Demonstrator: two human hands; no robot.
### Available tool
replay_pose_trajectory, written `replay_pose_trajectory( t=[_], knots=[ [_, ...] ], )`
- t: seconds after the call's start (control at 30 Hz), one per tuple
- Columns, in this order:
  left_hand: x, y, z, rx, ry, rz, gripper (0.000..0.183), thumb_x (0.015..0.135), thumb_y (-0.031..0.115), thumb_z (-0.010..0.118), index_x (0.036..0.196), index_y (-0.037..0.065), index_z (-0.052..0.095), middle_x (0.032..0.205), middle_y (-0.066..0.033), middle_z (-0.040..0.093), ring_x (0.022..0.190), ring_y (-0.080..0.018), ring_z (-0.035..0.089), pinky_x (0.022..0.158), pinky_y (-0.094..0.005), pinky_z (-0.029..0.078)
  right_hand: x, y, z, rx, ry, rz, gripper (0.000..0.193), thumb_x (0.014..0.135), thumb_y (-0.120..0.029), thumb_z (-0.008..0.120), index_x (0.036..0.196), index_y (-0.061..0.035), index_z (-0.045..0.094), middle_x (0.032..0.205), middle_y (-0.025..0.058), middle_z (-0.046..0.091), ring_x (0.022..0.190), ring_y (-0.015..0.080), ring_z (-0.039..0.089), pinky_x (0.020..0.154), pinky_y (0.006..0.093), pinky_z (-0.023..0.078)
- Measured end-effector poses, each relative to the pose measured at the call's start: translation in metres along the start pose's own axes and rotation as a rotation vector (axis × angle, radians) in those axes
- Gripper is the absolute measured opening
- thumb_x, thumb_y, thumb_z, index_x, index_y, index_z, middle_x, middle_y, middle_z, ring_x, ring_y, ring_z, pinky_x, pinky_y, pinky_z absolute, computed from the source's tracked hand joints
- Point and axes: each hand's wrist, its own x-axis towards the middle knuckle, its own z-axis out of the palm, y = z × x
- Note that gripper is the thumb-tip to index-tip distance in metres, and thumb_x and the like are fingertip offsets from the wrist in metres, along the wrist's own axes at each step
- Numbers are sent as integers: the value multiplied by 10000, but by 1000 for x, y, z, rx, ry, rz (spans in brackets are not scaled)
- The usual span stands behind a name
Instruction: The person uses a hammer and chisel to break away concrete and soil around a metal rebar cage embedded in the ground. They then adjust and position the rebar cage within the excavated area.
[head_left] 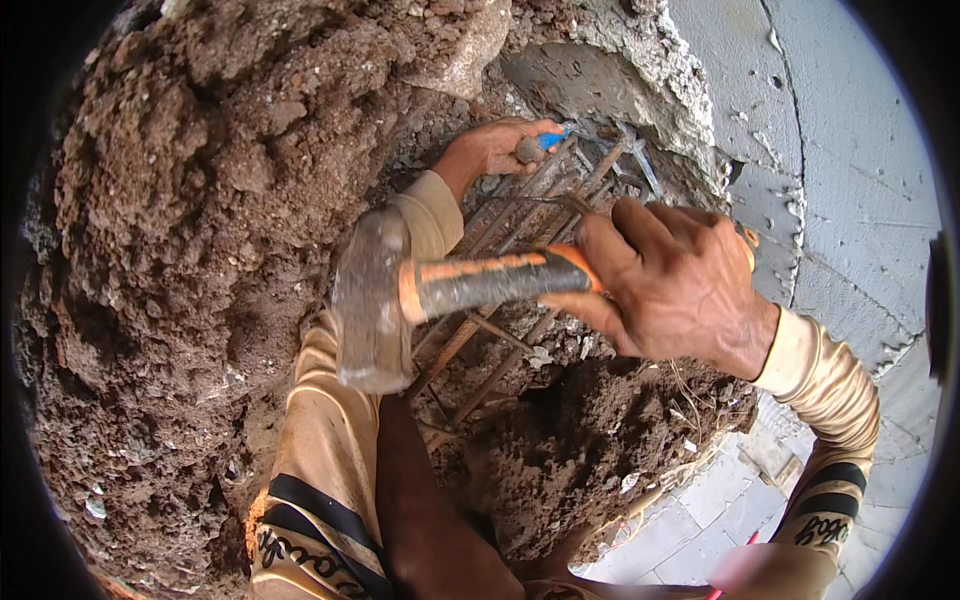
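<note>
"While the right hand (685,275) grips the hammer (470,287), where's the hammer head (375,300)?"
"Left end, overlapping the left sleeve (325,420) in view."
"Left hand (497,147)?"
"Closed on a blue-handled tool (552,138), near the rusty bars (502,372)' upper ends."
"Surroundings?"
"Bars run behind the hammer; brown soil (200,250) left, grey wall (860,150) right."

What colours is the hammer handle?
The hammer handle is orange and black; see the head view.
</note>
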Motion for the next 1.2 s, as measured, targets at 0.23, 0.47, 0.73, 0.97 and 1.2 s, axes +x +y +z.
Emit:
replay_pose_trajectory(
  t=[0.23, 0.47, 0.73, 0.97, 1.2],
  knots=[
    [-29, -3, 23, 18, -76, 542, 303, 1069, 248, 575, 1305, 77, 659, 977, -66, 642, 727, -129, 648, 611, -272, 586, -12, 63, 33, -285, -114, 259, 405, 1023, -502, 558, 923, -113, 612, 711, 84, 547, 466, 194, 551, 416, 379, 468],
    [-58, -7, 41, 153, -152, 455, 566, 976, 390, 708, 1360, -17, 622, 1117, -83, 655, 910, -176, 647, 844, -286, 562, -21, 36, 19, -33, -50, 29, 494, 1034, -570, 501, 946, -111, 660, 679, 57, 550, 477, 196, 569, 416, 369, 456],
    [-10, 3, 19, 57, 53, -51, 538, 935, 350, 747, 1305, -26, 641, 1118, -123, 699, 866, -190, 667, 823, -291, 576, -7, 22, 30, 15, -73, 102, 447, 1020, -510, 564, 1010, -67, 624, 715, 98, 588, 561, 304, 633, 475, 415, 484],
    [-54, -6, 47, -72, -167, 456, 558, 1026, 427, 583, 1366, -14, 626, 1071, -88, 683, 891, -200, 689, 862, -268, 591, 1, 64, 37, -272, -169, 189, 341, 1041, -394, 546, 945, -87, 660, 775, 101, 628, 491, 254, 551, 423, 379, 467],
    [-31, 28, 62, 382, 162, -60, 490, 953, 467, 682, 1214, 53, 712, 839, -28, 685, 719, -152, 631, 733, -276, 559, -20, 61, 38, -112, -272, 126, 445, 1060, -500, 490, 916, -106, 641, 699, 71, 551, 453, 175, 481, 400, 368, 420]
  ],
)
